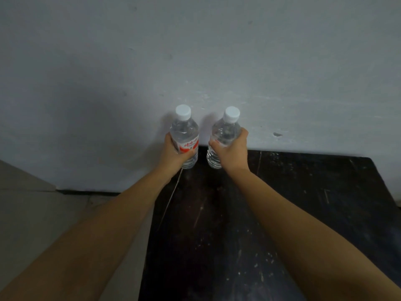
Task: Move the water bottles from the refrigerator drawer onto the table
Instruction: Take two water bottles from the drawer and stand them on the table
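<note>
Two clear water bottles with white caps stand upright side by side at the far left corner of the dark table [303, 192], close to the wall. My left hand [173, 155] grips the left bottle [184, 131] around its red and white label. My right hand [233, 151] grips the right bottle [224, 132] around its middle, covering its label. Both bottle bases are at the tabletop; I cannot tell whether they touch it. The refrigerator drawer is out of view.
A pale grey wall [195, 61] rises directly behind the bottles. The table's left edge runs beside a beige tiled floor [43, 213]. The scuffed dark tabletop stretches toward me and to the right.
</note>
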